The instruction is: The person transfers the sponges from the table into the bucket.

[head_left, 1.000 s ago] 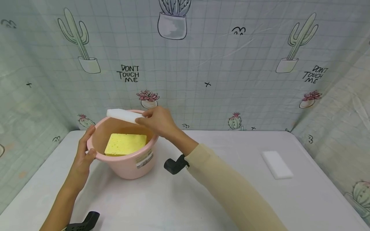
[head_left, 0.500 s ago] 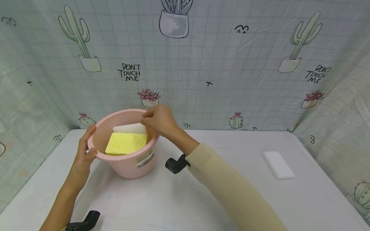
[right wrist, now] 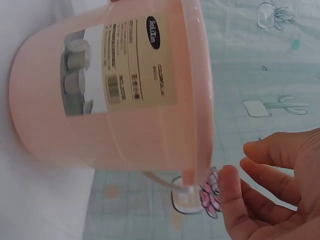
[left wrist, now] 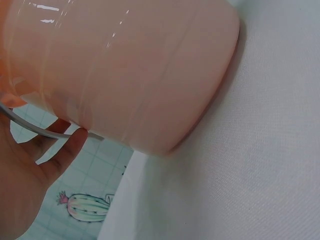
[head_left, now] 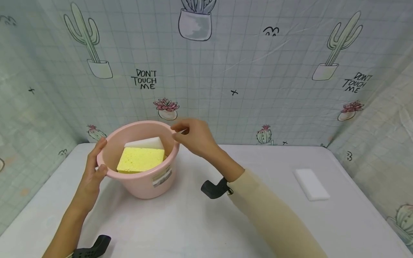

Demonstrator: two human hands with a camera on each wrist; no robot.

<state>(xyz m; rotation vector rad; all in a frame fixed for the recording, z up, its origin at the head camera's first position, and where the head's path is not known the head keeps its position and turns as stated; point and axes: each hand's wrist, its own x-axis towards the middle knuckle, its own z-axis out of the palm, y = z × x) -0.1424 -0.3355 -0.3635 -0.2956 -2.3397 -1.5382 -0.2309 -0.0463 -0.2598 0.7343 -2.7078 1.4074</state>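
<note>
A pink plastic bucket [head_left: 142,184] stands on the white table at the left. Inside it lie a yellow sponge [head_left: 140,159] and, behind that, a white sponge block [head_left: 146,143] partly hidden by the yellow one. My left hand [head_left: 91,175] grips the bucket's rim on its left side, thumb in front. The left wrist view shows the fingers beside the grey wire handle [left wrist: 37,131]. Just off the right side of the rim is my right hand [head_left: 196,138], its fingers loosely bent; the right wrist view shows nothing between them.
Another white sponge block [head_left: 311,184] lies flat at the table's right side. A cloth printed with cacti [head_left: 206,71] hangs behind the white table [head_left: 180,229] and along both sides. The bucket carries a paper label [right wrist: 117,67].
The white sponge block went from my right hand down into the bucket, behind the yellow sponge. My right hand has since moved right, away from the bucket's opening. The left hand keeps its grip.
</note>
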